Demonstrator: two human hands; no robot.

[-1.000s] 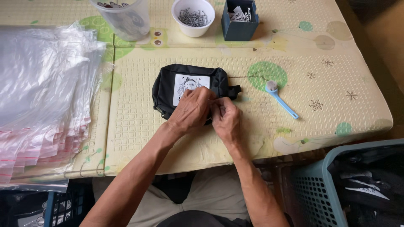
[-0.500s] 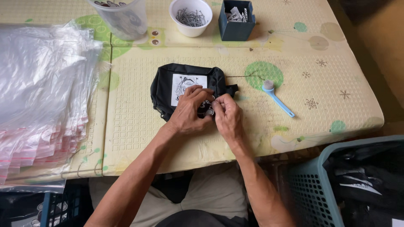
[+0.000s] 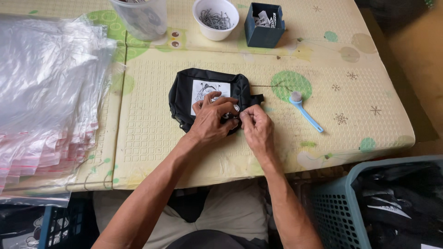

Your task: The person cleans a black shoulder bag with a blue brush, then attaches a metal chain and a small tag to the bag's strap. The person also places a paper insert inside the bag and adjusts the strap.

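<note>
A small black fabric pouch (image 3: 184, 90) with a white printed patch lies flat on the yellow foam mat (image 3: 147, 133) in front of me. My left hand (image 3: 213, 117) rests on top of the pouch, fingers curled over its lower right part. My right hand (image 3: 256, 127) is beside it at the pouch's right edge, thumb and fingertips pinched together against the left hand's fingers. What the fingertips pinch is too small to make out.
A blue brush (image 3: 304, 110) lies right of the pouch. At the back stand a clear plastic tub (image 3: 140, 18), a white bowl of metal pins (image 3: 215, 18) and a dark blue box of tags (image 3: 264, 24). Clear plastic bags (image 3: 41, 92) pile at left. A teal basket (image 3: 341, 203) with black items sits lower right.
Both hands stay on the pouch's lower right part; the fingers have shifted slightly while working at its edge. The pouch has not moved.
</note>
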